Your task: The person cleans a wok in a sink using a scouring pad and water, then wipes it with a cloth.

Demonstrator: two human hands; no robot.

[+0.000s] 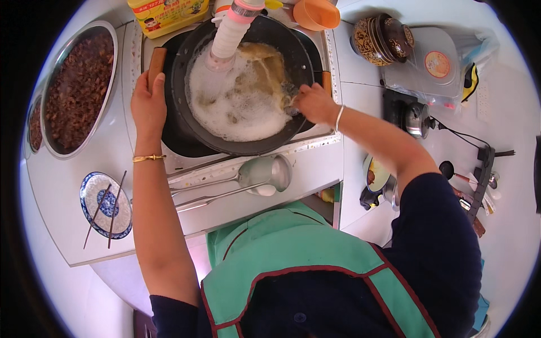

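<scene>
- The black wok (186,121) on the stove holds foamy water (236,107).
- Left hand (147,104) has its grip clamped on the wooden wok handle (156,61).
- Right hand (315,103) presses a scrubbing cloth (276,73), fingers closed on it.
- Two ladles (265,174) and two chopsticks (104,208) on a patterned plate (93,194) lie on the white tabletop (62,174).
- A steel basin (79,87) holds brown food.

A yellow labelled bottle (167,15) stands behind the wok; a round orange label (437,63) marks a clear lid at right.
</scene>
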